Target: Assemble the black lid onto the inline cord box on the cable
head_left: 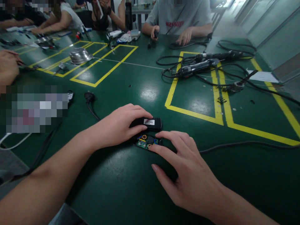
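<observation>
My left hand (122,126) grips a black plastic casing (158,124) with a white printed label, thumb in front and fingers over its top. Just in front of it lies a green circuit board (142,143) with copper-wound coils, set in a dark shell. Over the board's right end is my right hand (180,153), its fingers spread; the middle and index fingertips are at the board, and the thumb stands apart above the table. Whether those fingertips press on the board, I cannot tell. A black cable (234,144) runs off to the right from behind my right hand.
A power plug (89,97) on a black cord lies beyond my left wrist. Two black electric screwdrivers (198,67) with looping cables rest at the right. A metal bowl (81,56) stands at the back left of the green table (117,181). Other people sit across and to the left.
</observation>
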`<state>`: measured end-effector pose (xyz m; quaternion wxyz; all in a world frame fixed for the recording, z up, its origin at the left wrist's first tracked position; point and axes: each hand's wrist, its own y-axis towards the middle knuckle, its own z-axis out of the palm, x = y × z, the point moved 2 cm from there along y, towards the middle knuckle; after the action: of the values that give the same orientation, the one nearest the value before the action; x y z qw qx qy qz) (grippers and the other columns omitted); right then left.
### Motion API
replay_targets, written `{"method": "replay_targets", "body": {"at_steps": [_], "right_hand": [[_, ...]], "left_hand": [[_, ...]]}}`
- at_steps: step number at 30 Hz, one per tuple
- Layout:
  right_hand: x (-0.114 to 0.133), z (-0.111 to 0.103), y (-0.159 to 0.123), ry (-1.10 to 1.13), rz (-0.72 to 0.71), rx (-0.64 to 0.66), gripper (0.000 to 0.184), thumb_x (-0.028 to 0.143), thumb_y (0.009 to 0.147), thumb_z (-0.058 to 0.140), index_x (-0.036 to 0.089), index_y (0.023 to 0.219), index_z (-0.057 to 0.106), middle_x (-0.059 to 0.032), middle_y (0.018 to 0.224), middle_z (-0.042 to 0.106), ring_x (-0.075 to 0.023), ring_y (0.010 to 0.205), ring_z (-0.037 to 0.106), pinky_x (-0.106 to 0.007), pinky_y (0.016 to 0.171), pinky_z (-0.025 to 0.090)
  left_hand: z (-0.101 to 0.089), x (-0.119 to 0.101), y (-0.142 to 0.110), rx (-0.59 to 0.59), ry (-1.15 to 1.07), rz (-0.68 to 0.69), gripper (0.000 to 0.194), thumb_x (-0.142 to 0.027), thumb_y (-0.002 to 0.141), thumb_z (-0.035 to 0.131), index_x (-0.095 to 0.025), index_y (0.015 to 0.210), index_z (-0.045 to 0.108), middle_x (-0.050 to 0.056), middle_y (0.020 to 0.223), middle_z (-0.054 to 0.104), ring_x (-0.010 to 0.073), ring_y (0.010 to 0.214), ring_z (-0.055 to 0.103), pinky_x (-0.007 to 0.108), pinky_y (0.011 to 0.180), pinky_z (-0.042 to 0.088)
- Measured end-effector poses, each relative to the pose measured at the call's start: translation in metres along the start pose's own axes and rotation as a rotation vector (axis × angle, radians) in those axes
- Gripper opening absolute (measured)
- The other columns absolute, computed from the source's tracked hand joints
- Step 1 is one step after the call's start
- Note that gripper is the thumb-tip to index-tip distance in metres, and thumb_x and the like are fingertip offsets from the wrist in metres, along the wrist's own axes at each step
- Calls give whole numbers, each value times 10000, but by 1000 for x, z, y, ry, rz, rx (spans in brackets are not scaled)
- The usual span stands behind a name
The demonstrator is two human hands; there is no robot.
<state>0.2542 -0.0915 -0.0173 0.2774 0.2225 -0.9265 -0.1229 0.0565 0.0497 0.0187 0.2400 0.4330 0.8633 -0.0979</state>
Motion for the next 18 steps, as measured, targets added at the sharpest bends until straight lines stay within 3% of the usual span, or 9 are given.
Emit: {"method": "replay_targets", "body": {"at_steps": [8, 14, 18], "right_hand": [[-5, -2, -2, 72, 51, -239, 205, 181, 1004, 601, 269, 1143, 478, -115, 1223, 707, -273, 1088, 699, -460, 894, 576], [-7, -2, -2, 30, 73, -256, 273, 213, 1017, 600, 257, 1270, 508, -130, 1260, 721, -300, 1133, 717, -474, 913, 568], [-6, 0, 0, -10, 98, -202, 274, 240, 1010, 612, 259, 1279, 565, -94, 1151, 785, -289, 997, 745, -448, 844, 543]], "left_hand": [[-14, -7, -7, 7, -107, 49, 336, -295, 987, 766, -234, 1317, 766, 63, 1253, 813, 254, 1144, 757, 383, 1063, 568], [-20, -13, -12, 129, -214, 29, 294, -292, 961, 793, -249, 1252, 791, 50, 1220, 829, 241, 1111, 766, 346, 1007, 583], [-17, -12, -12, 194, -186, 4, 289, -265, 941, 810, -267, 1229, 794, 34, 1221, 828, 235, 1121, 764, 332, 993, 575]]}}
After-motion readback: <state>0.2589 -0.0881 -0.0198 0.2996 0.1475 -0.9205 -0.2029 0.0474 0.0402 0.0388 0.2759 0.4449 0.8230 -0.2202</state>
